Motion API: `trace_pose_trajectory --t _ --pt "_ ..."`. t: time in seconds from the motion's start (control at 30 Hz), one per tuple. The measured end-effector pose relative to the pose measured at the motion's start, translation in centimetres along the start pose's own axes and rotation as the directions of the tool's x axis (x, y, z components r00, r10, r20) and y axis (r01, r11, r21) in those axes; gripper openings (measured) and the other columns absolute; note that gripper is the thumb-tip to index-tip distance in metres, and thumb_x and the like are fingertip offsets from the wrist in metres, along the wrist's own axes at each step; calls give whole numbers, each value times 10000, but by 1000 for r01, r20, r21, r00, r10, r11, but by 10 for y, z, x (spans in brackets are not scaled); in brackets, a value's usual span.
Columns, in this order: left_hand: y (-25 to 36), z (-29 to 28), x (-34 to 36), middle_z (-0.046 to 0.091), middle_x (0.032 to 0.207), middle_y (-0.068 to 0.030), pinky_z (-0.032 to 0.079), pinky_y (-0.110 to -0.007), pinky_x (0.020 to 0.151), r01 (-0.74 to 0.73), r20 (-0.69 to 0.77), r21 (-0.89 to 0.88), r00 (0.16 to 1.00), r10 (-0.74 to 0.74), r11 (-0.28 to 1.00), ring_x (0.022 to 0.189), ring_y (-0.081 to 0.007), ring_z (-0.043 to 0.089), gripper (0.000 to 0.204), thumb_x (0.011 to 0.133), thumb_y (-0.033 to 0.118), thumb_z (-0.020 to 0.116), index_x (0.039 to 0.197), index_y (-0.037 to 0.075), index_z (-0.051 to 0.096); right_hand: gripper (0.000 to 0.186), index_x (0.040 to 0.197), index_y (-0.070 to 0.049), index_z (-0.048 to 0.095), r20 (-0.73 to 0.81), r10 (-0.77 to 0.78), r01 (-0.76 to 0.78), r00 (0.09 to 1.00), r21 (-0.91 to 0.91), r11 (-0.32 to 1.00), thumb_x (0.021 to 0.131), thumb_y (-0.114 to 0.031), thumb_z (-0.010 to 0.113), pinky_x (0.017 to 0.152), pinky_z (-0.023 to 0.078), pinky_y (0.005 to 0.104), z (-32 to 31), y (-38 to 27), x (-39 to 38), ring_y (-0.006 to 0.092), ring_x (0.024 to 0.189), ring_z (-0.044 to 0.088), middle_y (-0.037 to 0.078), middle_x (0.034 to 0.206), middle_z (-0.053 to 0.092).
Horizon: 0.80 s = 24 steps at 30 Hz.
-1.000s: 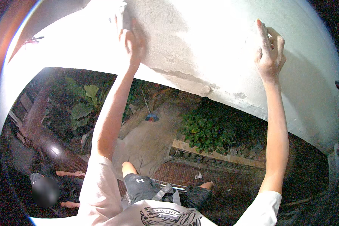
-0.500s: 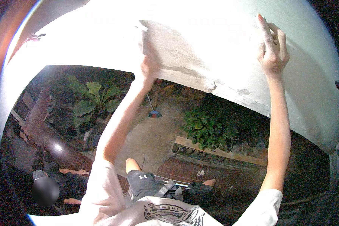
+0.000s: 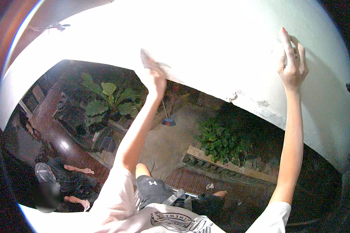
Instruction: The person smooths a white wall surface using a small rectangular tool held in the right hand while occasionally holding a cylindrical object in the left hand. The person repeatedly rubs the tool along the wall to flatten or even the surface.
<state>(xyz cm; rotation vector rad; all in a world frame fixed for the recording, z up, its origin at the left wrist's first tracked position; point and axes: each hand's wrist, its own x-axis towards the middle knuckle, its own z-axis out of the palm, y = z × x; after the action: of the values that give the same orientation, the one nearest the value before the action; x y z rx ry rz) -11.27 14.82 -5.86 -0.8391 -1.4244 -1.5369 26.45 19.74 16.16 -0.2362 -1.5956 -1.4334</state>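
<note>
My left hand is raised to the lower edge of a white plastered surface. Its fingers close around a thin, flat greyish piece, washed out by glare, whose kind I cannot make out. Farther right, my right hand rests against the same surface. The index finger points up and the others bend, with gaps between them; no held thing shows. Chipped, rough spots mark the plaster edge between my hands.
Below are a paved floor, a broom, leafy plants and a low planter edge. A person in a grey cap is at the lower left. Thin wires hang at the upper left.
The view has shifted, so the surroundings sit farther right and lower. My left hand has slid left along the plaster edge. Glare now covers the brownish patch beside it; my right hand stays in place.
</note>
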Motion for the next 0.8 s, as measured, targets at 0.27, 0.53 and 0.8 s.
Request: trace_pose_trajectory --t 0.27,0.53,0.8 --pt "5 -35 11 507 1361 -193 411 -431 1033 -174 470 -406 802 369 897 1198 -350 525 497 826 29 542 1322 45 523 454 1328 -154 540 36 -26 27 999 -15 1000 882 -78 579 772 597 244 -7 -3 2 158 1011 645 -10 1216 654" --pt "-17 -17 16 568 1274 -225 383 -434 1010 145 15 -90 989 -144 985 1159 -366 534 467 979 104 395 1426 -20 344 426 1326 -137 534 38 -72 73 997 -36 997 903 -121 586 792 586 231 -1 2 6 165 1016 646 -7 1243 642" --pt "9 -51 2 518 1370 -143 425 -429 1028 -611 402 -472 493 772 636 1212 -299 524 506 808 87 588 1309 38 543 440 1355 -131 506 -25 -51 53 998 79 995 921 -104 577 758 539 284 -2 -4 9 210 953 634 31 1166 651"
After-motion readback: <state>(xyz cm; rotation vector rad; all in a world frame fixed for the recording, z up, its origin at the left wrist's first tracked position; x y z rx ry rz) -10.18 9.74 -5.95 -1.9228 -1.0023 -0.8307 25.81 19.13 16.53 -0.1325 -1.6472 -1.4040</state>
